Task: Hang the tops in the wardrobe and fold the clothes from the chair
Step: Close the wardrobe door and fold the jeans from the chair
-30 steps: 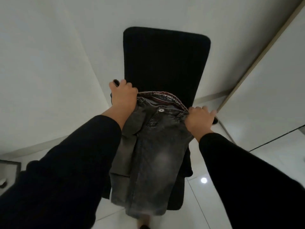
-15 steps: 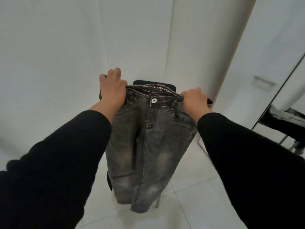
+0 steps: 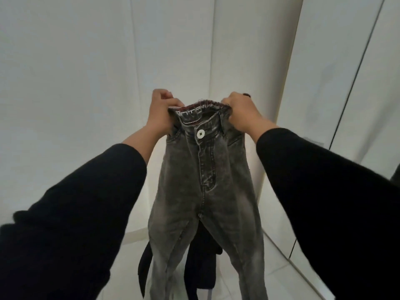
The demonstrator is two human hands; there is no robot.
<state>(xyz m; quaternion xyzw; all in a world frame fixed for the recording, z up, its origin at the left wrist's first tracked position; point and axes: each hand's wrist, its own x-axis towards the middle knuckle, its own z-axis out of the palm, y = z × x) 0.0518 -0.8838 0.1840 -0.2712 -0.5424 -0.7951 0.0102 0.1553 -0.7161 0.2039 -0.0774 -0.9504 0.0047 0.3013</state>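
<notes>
Jeans [image 3: 205,191] of faded grey denim with a shiny metal button [image 3: 200,134]; glossy floor tiles [image 3: 281,276]; matt black cloth sleeves [image 3: 86,213]

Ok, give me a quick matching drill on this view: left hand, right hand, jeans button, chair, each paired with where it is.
Things:
1. left hand
2. right hand
3. round white button on the faded grey denim jeans
4. black chair

Places:
A. low, behind the jeans legs
B. grips waistband, image right
C. centre, below waistband
D. grips waistband, image left

Pairs: 1-D, 2-B, 3-C, 4-A

The person wears long black sleeves [image 3: 86,213] reaching to the wrists; both hands are bare, with dark-painted nails [image 3: 246,95].
</notes>
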